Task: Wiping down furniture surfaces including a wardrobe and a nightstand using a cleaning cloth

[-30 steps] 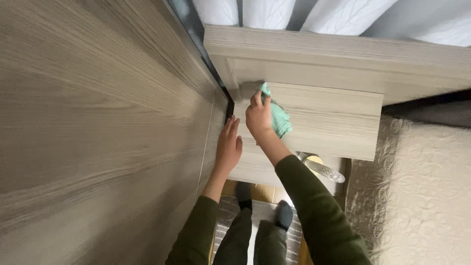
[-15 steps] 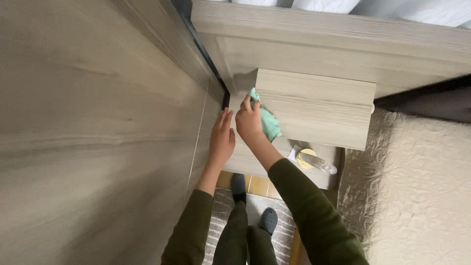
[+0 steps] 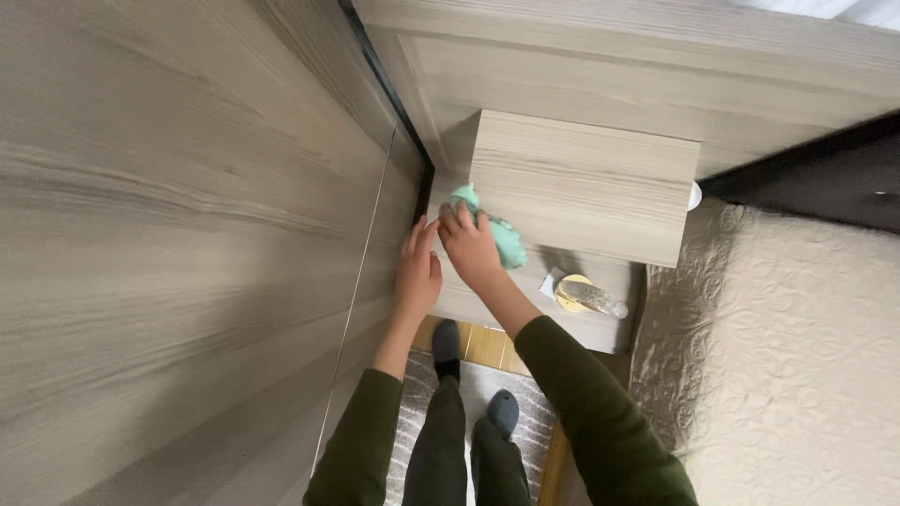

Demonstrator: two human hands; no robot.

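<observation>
Clear bottle (image 3: 598, 300) beside quilted bedspread (image 3: 797, 356)

cloth (image 3: 506, 242): soft mint-green fabric, matt
nightstand (image 3: 586, 187): grey wood-grain laminate, smooth, matt
wardrobe panel (image 3: 187, 234): same streaked wood finish, smooth
bedspread (image 3: 787, 356): cream quilted textile, embossed
bottle (image 3: 600, 300): clear glossy plastic
sleeves (image 3: 600, 422): dark green knit

Cloth (image 3: 506, 244): your right hand (image 3: 472, 249) covers most of it.
Bottle (image 3: 594, 298): too small to tell its contents.
Bed cover (image 3: 787, 356): cut off at the right edge.
</observation>
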